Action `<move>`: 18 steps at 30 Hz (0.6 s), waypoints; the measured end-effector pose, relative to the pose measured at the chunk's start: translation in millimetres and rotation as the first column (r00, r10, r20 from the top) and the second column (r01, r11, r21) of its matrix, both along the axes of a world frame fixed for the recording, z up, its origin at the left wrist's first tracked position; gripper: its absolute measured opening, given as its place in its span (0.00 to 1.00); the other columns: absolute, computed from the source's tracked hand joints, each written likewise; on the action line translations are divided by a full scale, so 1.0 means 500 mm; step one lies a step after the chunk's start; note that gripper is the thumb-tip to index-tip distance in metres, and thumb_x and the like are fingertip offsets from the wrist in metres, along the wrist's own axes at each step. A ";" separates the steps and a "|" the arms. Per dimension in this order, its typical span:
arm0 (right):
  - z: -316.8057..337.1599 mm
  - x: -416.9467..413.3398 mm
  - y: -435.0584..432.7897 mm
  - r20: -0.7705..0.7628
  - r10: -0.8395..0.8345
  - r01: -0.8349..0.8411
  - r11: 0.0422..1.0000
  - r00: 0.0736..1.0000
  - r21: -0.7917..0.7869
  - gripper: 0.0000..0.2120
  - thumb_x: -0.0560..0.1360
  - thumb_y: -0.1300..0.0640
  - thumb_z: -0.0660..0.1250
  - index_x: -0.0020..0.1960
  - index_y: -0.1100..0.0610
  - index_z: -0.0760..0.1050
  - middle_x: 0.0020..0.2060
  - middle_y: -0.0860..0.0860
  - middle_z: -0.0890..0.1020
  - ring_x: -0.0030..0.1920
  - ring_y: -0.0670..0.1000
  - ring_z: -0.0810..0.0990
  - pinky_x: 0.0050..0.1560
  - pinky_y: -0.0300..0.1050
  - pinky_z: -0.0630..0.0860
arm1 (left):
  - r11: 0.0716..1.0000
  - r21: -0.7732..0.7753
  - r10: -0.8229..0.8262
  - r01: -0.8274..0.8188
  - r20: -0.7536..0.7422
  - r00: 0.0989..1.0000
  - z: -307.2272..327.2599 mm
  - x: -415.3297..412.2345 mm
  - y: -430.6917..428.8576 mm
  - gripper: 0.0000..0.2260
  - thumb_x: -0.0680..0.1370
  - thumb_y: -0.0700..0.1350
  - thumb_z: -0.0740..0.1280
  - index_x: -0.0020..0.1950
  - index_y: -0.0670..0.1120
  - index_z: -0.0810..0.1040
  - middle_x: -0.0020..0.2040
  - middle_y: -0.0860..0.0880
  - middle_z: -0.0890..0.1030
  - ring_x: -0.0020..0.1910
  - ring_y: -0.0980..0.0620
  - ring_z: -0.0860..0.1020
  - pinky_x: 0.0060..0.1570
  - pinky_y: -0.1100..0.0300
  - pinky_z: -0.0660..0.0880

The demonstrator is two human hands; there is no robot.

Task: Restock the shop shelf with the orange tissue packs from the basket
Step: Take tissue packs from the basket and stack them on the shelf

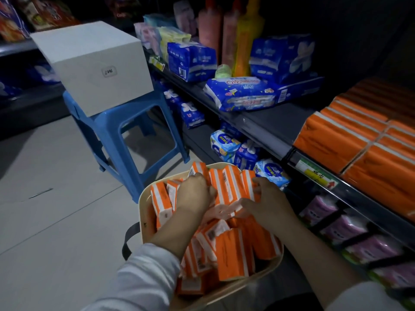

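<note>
A cream basket [143, 212] at the bottom centre is full of several orange tissue packs [231, 259]. Both my hands are inside it at its far end. My left hand [195, 194] curls its fingers round the upright packs [226, 185] there. My right hand [265, 200] grips the same cluster from the right side. On the shelf [265, 129] at the right, stacked orange tissue packs [350, 140] lie in rows.
A blue plastic stool [125, 129] with a white box [96, 63] on top stands on the tiled floor ahead left. Blue tissue packs [244, 93] and bottles [226, 30] fill the shelf's far part. Blue and pink packs sit on the lower shelves.
</note>
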State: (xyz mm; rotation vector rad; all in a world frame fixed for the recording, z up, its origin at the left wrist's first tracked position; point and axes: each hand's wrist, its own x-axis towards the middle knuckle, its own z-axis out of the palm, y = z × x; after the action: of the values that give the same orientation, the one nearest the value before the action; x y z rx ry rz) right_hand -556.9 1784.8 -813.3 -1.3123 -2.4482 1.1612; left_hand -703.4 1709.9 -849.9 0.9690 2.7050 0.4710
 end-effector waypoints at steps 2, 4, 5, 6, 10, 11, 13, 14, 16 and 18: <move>0.001 0.000 0.000 -0.018 -0.015 0.015 1.000 1.000 -0.019 0.28 0.74 0.55 0.68 0.71 0.56 0.63 0.64 0.54 0.72 0.61 0.50 0.72 0.52 0.36 0.65 | 0.996 0.090 -0.003 0.002 0.009 1.000 0.029 -0.005 -0.028 0.07 0.75 0.45 0.64 0.48 0.41 0.73 0.44 0.43 0.80 0.43 0.44 0.79 0.39 0.57 0.72; 0.004 -0.003 -0.002 -0.065 -0.049 0.044 0.996 0.997 -0.078 0.27 0.74 0.52 0.68 0.70 0.56 0.64 0.63 0.53 0.73 0.59 0.49 0.73 0.49 0.35 0.66 | 0.966 0.254 -0.047 0.054 -0.031 0.998 0.067 0.003 -0.068 0.06 0.76 0.46 0.64 0.48 0.45 0.72 0.41 0.50 0.78 0.40 0.53 0.77 0.36 0.69 0.70; 0.006 -0.006 -0.004 -0.099 -0.090 0.074 0.986 0.991 -0.150 0.26 0.74 0.51 0.67 0.70 0.55 0.65 0.62 0.52 0.73 0.57 0.49 0.73 0.46 0.36 0.68 | 0.939 0.333 -0.075 0.089 -0.054 0.996 0.089 0.015 -0.090 0.03 0.76 0.46 0.64 0.49 0.49 0.71 0.39 0.55 0.75 0.37 0.59 0.74 0.36 0.73 0.70; 0.010 -0.009 -0.005 -0.145 -0.141 0.103 0.965 0.979 -0.241 0.26 0.74 0.49 0.67 0.69 0.54 0.65 0.62 0.50 0.74 0.55 0.48 0.74 0.42 0.36 0.70 | 0.905 0.410 -0.098 0.111 -0.052 0.994 0.109 0.028 -0.108 0.05 0.77 0.46 0.65 0.48 0.55 0.70 0.38 0.59 0.73 0.35 0.61 0.74 0.38 0.76 0.68; 0.010 -0.015 -0.010 -0.271 -0.261 0.060 0.814 0.927 -0.578 0.34 0.63 0.35 0.71 0.63 0.51 0.71 0.56 0.52 0.79 0.53 0.54 0.79 0.42 0.47 0.79 | 0.729 0.679 -0.154 -0.084 0.283 0.947 0.141 0.052 -0.135 0.11 0.78 0.42 0.64 0.49 0.60 0.75 0.40 0.56 0.80 0.40 0.66 0.78 0.37 0.75 0.72; 0.011 -0.012 -0.013 -0.303 -0.263 0.013 0.774 0.916 -0.632 0.35 0.59 0.33 0.73 0.60 0.51 0.73 0.52 0.53 0.80 0.50 0.54 0.79 0.43 0.49 0.78 | 0.685 0.700 -0.162 -0.204 0.419 0.893 0.139 0.054 -0.132 0.11 0.79 0.41 0.62 0.49 0.57 0.77 0.40 0.55 0.82 0.40 0.65 0.79 0.37 0.74 0.73; 0.015 -0.008 -0.018 -0.370 -0.288 -0.089 0.672 0.883 -0.735 0.30 0.63 0.38 0.73 0.58 0.55 0.74 0.47 0.55 0.79 0.46 0.55 0.77 0.42 0.47 0.75 | 0.630 0.644 -0.231 -0.433 0.688 0.687 0.136 0.063 -0.122 0.09 0.80 0.40 0.60 0.51 0.51 0.79 0.39 0.52 0.83 0.38 0.61 0.81 0.39 0.68 0.77; 0.019 -0.005 -0.019 -0.396 -0.312 -0.125 0.628 0.864 -0.768 0.24 0.69 0.45 0.71 0.60 0.57 0.74 0.48 0.57 0.80 0.45 0.56 0.78 0.41 0.46 0.76 | 0.632 0.607 -0.278 -0.483 0.758 0.590 0.128 0.066 -0.119 0.09 0.80 0.41 0.59 0.52 0.48 0.79 0.40 0.50 0.83 0.39 0.58 0.82 0.41 0.65 0.78; 0.027 -0.003 -0.019 -0.402 -0.366 -0.120 0.595 0.839 -0.794 0.15 0.75 0.57 0.65 0.61 0.59 0.73 0.50 0.58 0.81 0.43 0.54 0.81 0.36 0.45 0.79 | 0.669 0.597 -0.348 -0.442 0.778 0.523 0.108 0.069 -0.115 0.09 0.81 0.45 0.59 0.57 0.46 0.77 0.47 0.48 0.82 0.47 0.56 0.81 0.49 0.62 0.77; 0.022 -0.004 -0.011 -0.363 -0.476 0.009 0.615 0.801 -0.788 0.15 0.76 0.59 0.65 0.62 0.60 0.72 0.49 0.58 0.82 0.40 0.53 0.81 0.36 0.49 0.78 | 0.736 0.582 -0.312 -0.345 0.745 0.590 0.072 0.074 -0.110 0.14 0.80 0.52 0.58 0.63 0.50 0.74 0.56 0.55 0.80 0.58 0.57 0.77 0.58 0.62 0.71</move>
State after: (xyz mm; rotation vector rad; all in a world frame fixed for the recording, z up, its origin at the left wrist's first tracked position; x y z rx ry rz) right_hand -558.7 1779.4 -802.3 -1.1587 -1.2942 2.2259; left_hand -666.5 1654.7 -814.0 0.5813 1.6381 1.5681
